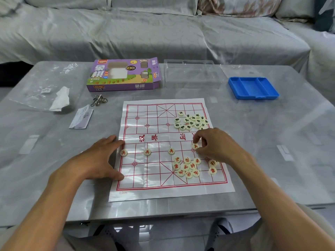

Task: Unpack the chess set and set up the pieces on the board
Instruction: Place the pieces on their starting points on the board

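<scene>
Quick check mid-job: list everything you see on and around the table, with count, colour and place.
paper board: one, white with red grid, table centre
placed red pawns: three, cream with red marks, in a row on the board's near half
red piece pile: roughly a dozen, near right of board
dark-marked piece pile: about fifteen, far right of board
purple box: one, far centre-left
clear plastic lid: one, right of the box
blue tray: one, far right
metal ring puzzle: one, silver, left of board
leaflet: one, left
tissue: one, white, on a clear bag
sofa: grey cover, behind the table
left hand: flat on the board's left edge
right hand: pinching a fourth red pawn
</scene>
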`<state>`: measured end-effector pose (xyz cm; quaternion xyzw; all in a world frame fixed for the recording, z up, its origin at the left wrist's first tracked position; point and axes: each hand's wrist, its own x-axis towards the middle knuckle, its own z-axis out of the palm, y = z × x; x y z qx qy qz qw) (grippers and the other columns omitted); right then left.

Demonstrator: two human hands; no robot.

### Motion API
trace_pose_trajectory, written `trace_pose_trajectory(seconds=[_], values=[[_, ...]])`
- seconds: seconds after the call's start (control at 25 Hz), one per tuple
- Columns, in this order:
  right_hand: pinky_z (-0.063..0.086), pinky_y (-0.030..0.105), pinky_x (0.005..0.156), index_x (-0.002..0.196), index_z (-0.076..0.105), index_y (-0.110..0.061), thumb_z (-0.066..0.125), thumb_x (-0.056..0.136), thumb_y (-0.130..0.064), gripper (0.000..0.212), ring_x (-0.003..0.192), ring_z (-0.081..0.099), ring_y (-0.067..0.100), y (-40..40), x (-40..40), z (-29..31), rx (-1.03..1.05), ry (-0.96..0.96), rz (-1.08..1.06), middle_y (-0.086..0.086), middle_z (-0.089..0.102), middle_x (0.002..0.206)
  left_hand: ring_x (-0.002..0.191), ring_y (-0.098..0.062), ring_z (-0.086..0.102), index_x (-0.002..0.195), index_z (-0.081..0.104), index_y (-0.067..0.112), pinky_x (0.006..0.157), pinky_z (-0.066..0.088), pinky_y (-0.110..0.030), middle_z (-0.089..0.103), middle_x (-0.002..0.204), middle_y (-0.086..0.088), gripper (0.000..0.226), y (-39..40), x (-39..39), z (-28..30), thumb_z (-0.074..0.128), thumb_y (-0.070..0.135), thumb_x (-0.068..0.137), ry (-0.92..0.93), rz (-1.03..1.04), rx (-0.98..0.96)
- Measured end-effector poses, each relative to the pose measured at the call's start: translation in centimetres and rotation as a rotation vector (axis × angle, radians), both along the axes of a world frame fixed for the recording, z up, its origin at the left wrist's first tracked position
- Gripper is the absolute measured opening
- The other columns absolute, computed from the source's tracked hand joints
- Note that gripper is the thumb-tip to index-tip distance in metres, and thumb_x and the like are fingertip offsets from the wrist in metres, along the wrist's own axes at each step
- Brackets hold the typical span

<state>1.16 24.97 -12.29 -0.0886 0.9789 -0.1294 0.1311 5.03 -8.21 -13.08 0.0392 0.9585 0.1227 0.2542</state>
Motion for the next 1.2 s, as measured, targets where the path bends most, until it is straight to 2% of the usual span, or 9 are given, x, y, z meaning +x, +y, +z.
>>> trace_pose_trajectory(seconds=[0.08,0.24,0.48,0.64,0.76,0.92,1.12,1.2], values=[[0.048,0.023,0.074,0.107,0.061,-0.033,0.071,0.085,-0.031,0.024,0.07,0.049,0.005,0.1,0.1,-0.1,0.008,-0.007,0.014,-0.018,0.048,0.077,0.149,-0.013,-0.001,0.154,0.008,0.033,0.121,0.014,-0.038,-0.004,0.162,0.01,0.119,0.0,-0.1,0.0,0.082,0.055,0.064,0.002,-0.006,-0.004],[0.053,0.026,0.08,0.106,0.061,-0.035,0.072,0.084,-0.035,0.025,0.071,0.051,0.005,-0.1,0.0,-0.6,0.002,-0.017,0.024,-0.015,0.057,0.086,0.149,-0.013,-0.002,0.154,0.007,0.033,0.121,0.013,-0.037,-0.004,0.162,0.01,0.119,0.0,-0.1,-0.1,0.082,0.054,0.064,0.002,-0.003,0.002],[0.051,0.024,0.077,0.109,0.061,-0.033,0.073,0.083,-0.039,0.029,0.069,0.049,0.005,-0.1,0.2,-0.3,-0.007,-0.04,0.026,-0.019,0.047,0.077,0.149,-0.013,-0.001,0.154,0.007,0.033,0.121,0.014,-0.038,-0.004,0.162,0.01,0.118,0.0,0.0,0.0,0.082,0.054,0.065,0.0,-0.002,0.007],[0.051,0.023,0.073,0.113,0.059,-0.034,0.07,0.085,-0.038,0.03,0.068,0.054,0.006,0.3,0.9,0.5,-0.075,0.002,-0.037,-0.016,0.054,0.077,0.149,-0.014,-0.001,0.154,0.007,0.033,0.121,0.014,-0.038,-0.004,0.162,0.01,0.118,0.1,0.0,0.1,0.082,0.054,0.065,-0.003,-0.006,0.003],[0.052,0.023,0.073,0.107,0.059,-0.037,0.069,0.086,-0.041,0.024,0.072,0.058,0.007,0.8,2.8,1.2,-0.113,0.041,-0.081,-0.017,0.057,0.079,0.149,-0.014,-0.001,0.154,0.009,0.033,0.121,0.013,-0.038,-0.003,0.162,0.009,0.119,-0.1,0.0,0.0,0.083,0.053,0.064,0.0,-0.006,0.014],[0.055,0.023,0.072,0.106,0.057,-0.037,0.068,0.086,-0.044,0.023,0.075,0.062,0.009,0.3,6.3,1.5,-0.124,-0.022,-0.006,-0.015,0.063,0.085,0.149,-0.014,0.0,0.154,0.009,0.032,0.121,0.014,-0.038,-0.003,0.162,0.009,0.119,-0.1,-0.1,0.0,0.084,0.053,0.064,0.0,-0.005,0.023],[0.053,0.02,0.078,0.116,0.052,-0.039,0.069,0.083,-0.049,0.039,0.088,0.061,0.008,-0.2,7.0,1.4,-0.086,-0.105,0.084,-0.02,0.06,0.108,0.149,-0.013,-0.001,0.154,0.009,0.033,0.121,0.014,-0.038,-0.002,0.162,0.008,0.12,-0.2,-0.1,-0.2,0.084,0.053,0.063,0.005,-0.003,0.027],[0.048,0.016,0.075,0.115,0.05,-0.04,0.068,0.084,-0.049,0.037,0.082,0.057,0.005,-0.2,7.0,0.9,-0.057,-0.129,0.11,-0.02,0.057,0.11,0.149,-0.013,-0.001,0.154,0.009,0.033,0.121,0.014,-0.038,-0.002,0.162,0.009,0.12,-0.2,-0.2,-0.3,0.084,0.054,0.062,0.007,-0.004,0.024]])
